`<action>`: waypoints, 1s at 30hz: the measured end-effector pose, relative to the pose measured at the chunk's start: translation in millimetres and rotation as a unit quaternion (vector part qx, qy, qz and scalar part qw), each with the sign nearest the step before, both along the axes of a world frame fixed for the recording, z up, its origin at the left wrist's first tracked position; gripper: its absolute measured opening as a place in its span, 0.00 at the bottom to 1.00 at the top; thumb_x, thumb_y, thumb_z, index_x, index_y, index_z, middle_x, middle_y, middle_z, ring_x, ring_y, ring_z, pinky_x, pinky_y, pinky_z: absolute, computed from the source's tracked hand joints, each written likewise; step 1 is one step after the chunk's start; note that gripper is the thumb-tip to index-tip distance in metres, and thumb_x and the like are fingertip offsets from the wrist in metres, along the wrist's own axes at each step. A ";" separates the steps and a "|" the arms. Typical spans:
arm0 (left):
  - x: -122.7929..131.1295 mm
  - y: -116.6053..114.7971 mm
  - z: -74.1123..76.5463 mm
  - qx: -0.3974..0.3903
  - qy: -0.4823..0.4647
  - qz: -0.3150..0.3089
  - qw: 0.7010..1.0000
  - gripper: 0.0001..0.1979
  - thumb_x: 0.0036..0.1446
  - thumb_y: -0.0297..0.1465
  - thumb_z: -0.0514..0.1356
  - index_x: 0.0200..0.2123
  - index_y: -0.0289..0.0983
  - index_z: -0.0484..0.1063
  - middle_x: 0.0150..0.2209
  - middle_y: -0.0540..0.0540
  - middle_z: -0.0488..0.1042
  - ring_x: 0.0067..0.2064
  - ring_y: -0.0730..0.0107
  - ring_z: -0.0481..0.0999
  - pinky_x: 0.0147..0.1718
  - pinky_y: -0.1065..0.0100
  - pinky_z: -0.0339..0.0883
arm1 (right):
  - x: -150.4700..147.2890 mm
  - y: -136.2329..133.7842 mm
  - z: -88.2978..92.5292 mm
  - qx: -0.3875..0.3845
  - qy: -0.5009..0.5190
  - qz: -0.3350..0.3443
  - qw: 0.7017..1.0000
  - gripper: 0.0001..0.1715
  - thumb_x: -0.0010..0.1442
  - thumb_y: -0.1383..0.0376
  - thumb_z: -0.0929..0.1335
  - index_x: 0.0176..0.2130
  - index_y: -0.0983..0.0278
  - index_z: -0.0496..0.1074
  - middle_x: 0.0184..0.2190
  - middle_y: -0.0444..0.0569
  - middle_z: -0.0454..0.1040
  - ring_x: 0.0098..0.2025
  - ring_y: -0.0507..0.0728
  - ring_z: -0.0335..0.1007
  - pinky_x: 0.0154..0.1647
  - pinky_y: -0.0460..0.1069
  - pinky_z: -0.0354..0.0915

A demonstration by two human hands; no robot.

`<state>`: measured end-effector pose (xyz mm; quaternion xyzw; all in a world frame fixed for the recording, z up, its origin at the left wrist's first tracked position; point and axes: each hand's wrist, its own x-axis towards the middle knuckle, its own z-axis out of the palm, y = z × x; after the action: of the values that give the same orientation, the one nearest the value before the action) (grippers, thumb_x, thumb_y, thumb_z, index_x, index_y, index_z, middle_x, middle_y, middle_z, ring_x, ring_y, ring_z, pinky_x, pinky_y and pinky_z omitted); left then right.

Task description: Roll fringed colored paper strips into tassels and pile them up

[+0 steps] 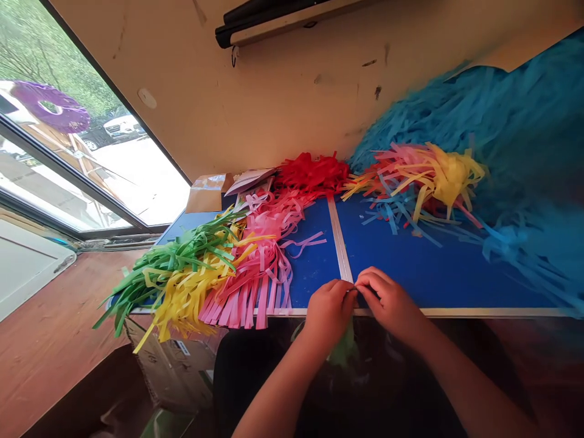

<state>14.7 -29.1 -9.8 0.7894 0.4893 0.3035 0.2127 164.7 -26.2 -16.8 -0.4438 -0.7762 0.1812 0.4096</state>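
Observation:
My left hand (328, 310) and my right hand (387, 301) meet at the front edge of a blue table top (314, 274), fingertips together near a metal seam (340, 240). Pale green paper strips (343, 348) hang below the hands, past the table edge. The hands hide their upper part, and what the fingertips pinch is too small to make out. Nearest to my left hand lies a pink paper fringe (246, 304), with a yellow paper fringe (187, 298) and green paper strips (173, 261) beyond it.
Red paper strips (312, 173) and a mixed yellow, pink and blue bundle (424, 182) lie farther back. A large turquoise fringe mass (479, 128) fills the right side. A cardboard box (168, 365) stands below the table's left end, beside a window (77, 146).

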 end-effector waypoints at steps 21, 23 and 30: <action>-6.8 4.0 5.7 -0.090 -0.091 -0.008 0.992 0.06 0.56 0.29 0.57 0.36 0.37 0.73 0.30 0.49 0.76 0.30 0.72 0.72 0.29 0.73 0.62 | 6.2 1.5 11.4 -0.147 0.074 -0.014 0.986 0.10 0.59 0.60 0.62 0.29 0.61 0.67 0.29 0.45 0.68 0.31 0.51 0.65 0.26 0.45 0.63; -6.7 3.3 5.2 -0.075 -0.079 -0.012 0.994 0.06 0.56 0.28 0.57 0.34 0.38 0.73 0.31 0.49 0.76 0.32 0.71 0.73 0.31 0.72 0.63 | 7.0 1.9 11.9 -0.152 0.075 -0.007 0.985 0.11 0.59 0.60 0.61 0.30 0.61 0.68 0.30 0.45 0.68 0.32 0.51 0.66 0.28 0.45 0.63; -5.9 2.5 2.1 -0.053 -0.082 -0.007 0.995 0.06 0.56 0.26 0.57 0.35 0.38 0.74 0.33 0.48 0.77 0.35 0.70 0.75 0.35 0.72 0.65 | 7.4 1.6 12.9 -0.122 0.072 0.035 0.989 0.09 0.58 0.61 0.63 0.30 0.61 0.70 0.30 0.46 0.70 0.33 0.52 0.68 0.32 0.46 0.65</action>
<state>8.9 -26.6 -7.7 0.7530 0.4802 0.3395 0.2953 172.2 -24.6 -3.8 -0.4492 -0.7317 0.3201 0.4005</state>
